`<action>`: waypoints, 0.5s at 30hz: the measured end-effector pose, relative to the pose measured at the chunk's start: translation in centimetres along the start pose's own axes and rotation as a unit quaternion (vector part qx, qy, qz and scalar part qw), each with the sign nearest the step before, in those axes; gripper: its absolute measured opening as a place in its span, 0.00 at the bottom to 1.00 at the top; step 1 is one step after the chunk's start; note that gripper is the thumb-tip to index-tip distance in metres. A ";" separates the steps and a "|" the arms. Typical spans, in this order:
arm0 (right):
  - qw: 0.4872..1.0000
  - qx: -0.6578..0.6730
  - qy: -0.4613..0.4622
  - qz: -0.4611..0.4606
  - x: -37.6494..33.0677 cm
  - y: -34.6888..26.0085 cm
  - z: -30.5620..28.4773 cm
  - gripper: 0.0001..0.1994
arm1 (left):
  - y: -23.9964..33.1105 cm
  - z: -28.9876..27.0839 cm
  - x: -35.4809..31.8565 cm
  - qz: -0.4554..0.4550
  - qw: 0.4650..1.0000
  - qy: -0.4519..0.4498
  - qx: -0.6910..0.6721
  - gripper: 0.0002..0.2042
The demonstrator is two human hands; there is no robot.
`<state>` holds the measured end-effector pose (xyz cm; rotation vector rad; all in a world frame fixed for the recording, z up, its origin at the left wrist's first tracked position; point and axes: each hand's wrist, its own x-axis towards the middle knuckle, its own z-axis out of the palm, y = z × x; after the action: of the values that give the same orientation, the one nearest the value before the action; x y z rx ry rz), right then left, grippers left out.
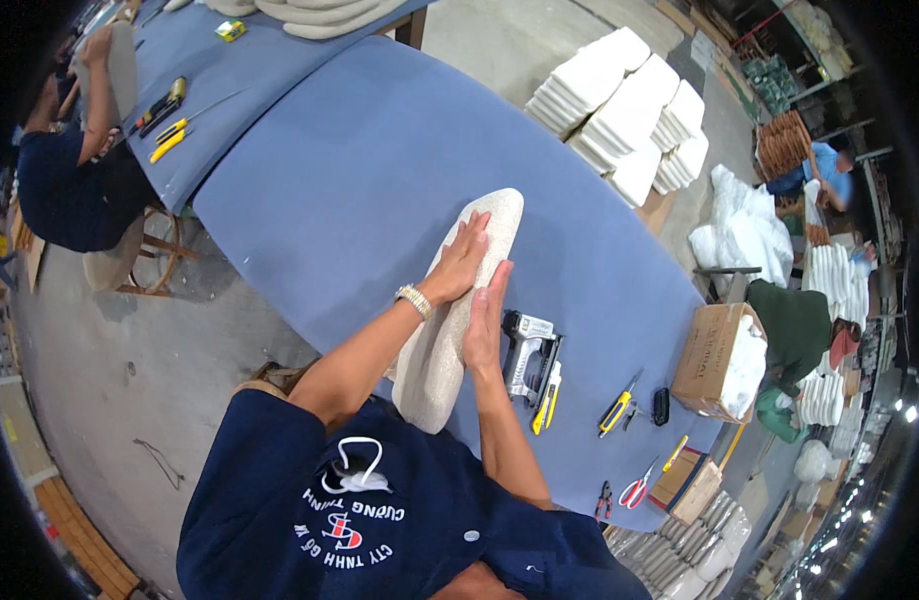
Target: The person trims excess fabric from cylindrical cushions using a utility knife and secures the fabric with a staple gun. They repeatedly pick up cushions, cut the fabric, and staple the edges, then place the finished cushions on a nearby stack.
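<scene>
I view this bench from far through the head camera, and I give the places as on a clock face laid over my view. The pale speckled cushion [440, 358] is at the centre, tilted, its far end toward 1 o'clock and its near end toward half past 6, close to the navy shirt [400, 500]. My left hand [462, 262] lies flat upon it with the fingers straight; a metal watch [415, 300] is on this wrist. My right hand [485, 318] is laid along its right side, also with straight fingers. So the cushion is between two unclenched hands; how strongly they press, I cannot tell. On the blue table [340, 180], a staple gun [527, 352] is near the right hand at 4 o'clock, with a yellow cutter knife [547, 398] beside it. Farther out at half past 4 are red-handled scissors [635, 490]. A carton [713, 352] with white stuffing stands just past 3 o'clock, white pads [625, 105] are stacked beyond the table at 1 o'clock, and a co-worker [65, 185] sits at half past 9.
</scene>
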<state>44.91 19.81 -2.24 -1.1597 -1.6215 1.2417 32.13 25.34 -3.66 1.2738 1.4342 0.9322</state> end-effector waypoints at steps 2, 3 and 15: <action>0.999 -0.037 -0.011 0.009 1.6 -0.9 0.1 0.39 | -0.6 -0.1 -0.5 0.011 1.000 0.003 -0.024 0.34; 0.998 -0.054 -0.022 0.014 2.7 -1.1 0.5 0.40 | -1.1 -0.4 -0.9 0.014 0.999 0.008 -0.037 0.34; 0.994 -0.094 0.011 0.053 8.0 -3.2 -1.2 0.36 | -1.7 0.1 0.4 0.034 0.993 0.063 -0.092 0.29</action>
<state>43.10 27.41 1.54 -1.3875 -1.7081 1.1544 31.83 25.42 -5.38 1.1493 1.3718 1.1815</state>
